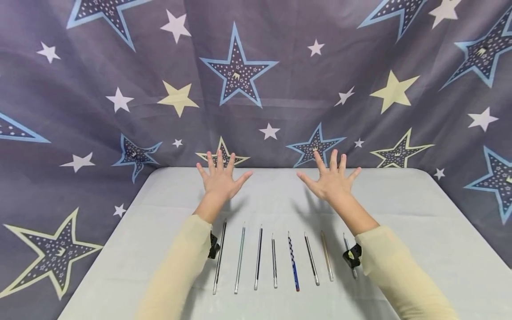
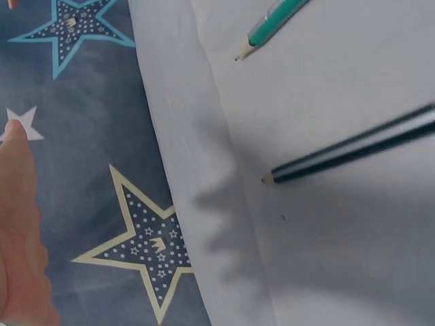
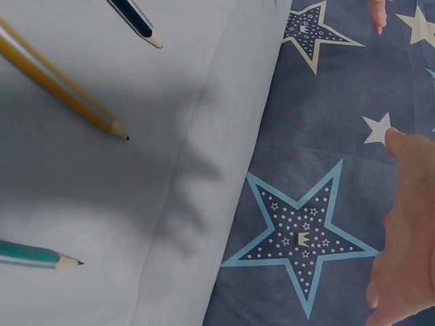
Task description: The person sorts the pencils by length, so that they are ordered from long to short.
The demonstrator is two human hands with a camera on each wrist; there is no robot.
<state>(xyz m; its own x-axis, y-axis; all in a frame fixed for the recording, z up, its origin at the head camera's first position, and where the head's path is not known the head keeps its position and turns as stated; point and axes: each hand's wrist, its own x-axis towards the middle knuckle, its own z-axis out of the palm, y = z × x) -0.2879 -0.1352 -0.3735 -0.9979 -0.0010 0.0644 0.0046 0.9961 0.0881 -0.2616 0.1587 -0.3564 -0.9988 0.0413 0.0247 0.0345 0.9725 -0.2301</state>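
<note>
My left hand is raised over the far part of the table, fingers straight and spread, holding nothing. Likewise my right hand is held up with spread fingers and no object. Several pencils lie in a row nearer to me, tips pointing away. Below the left wrist is a black striped pencil, beside a teal pencil. Toward the middle come a dark blue pencil, a shorter dark pencil and a blue patterned pencil. Farther right lie another dark pencil, a yellow pencil and a green pencil, partly hidden by the right wrist camera in the head view.
A white-covered table carries the pencils. Its far edge meets a grey curtain printed with stars, which also hangs along both sides. Small black cameras, the left one and the right one, sit at the wrists.
</note>
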